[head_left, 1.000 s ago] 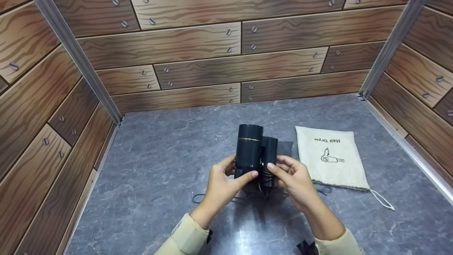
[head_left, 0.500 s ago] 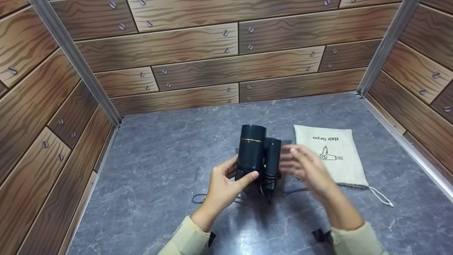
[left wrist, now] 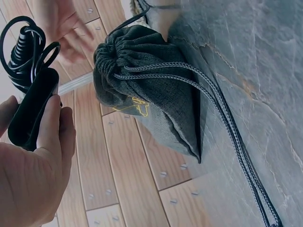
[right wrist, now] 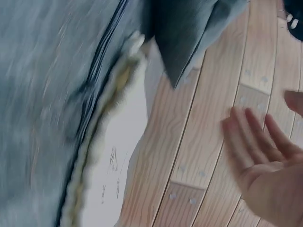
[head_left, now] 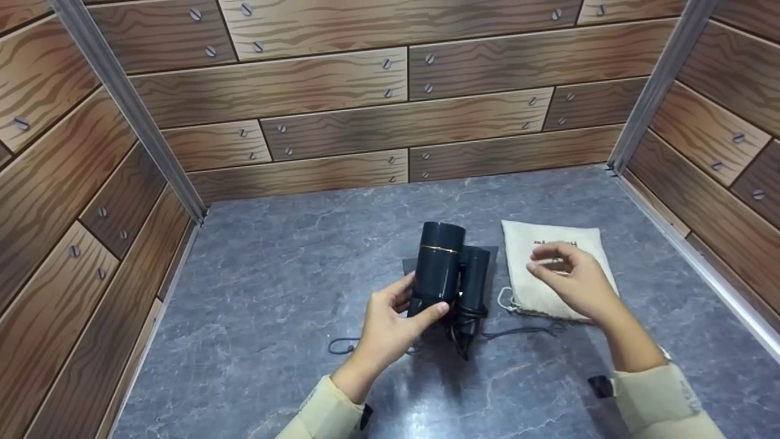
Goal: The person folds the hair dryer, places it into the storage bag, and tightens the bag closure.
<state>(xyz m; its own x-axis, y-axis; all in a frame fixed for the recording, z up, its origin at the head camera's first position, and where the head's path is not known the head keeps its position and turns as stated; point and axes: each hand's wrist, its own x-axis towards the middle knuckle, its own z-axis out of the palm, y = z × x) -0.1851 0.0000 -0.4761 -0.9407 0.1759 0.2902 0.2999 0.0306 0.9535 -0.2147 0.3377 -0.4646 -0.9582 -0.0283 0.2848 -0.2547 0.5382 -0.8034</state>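
Note:
My left hand (head_left: 390, 326) grips a dark folded hair dryer (head_left: 440, 268) near its lower end, thumb on the near side. The dryer has a thin gold ring, and its cord (head_left: 470, 314) is wound round the folded handle. My right hand (head_left: 576, 280) is off the dryer, hanging over a cream drawstring bag (head_left: 533, 296) with its fingers loosely bent and holding nothing. In the right wrist view its fingers (right wrist: 251, 139) spread out. A dark grey drawstring pouch (left wrist: 147, 80), mostly hidden behind the dryer in the head view, sits on the table.
The pouch's cords (head_left: 518, 332) stretch over the grey marbled table (head_left: 274, 274), one loop (head_left: 341, 346) lying to the left. Wood-patterned walls (head_left: 329, 140) with metal corner posts (head_left: 649, 91) enclose the table at the back and sides.
My right hand has let go of the dryer and moved right, over the cream bag. My left hand keeps its grip, with the dryer shifted slightly right and down in the view.

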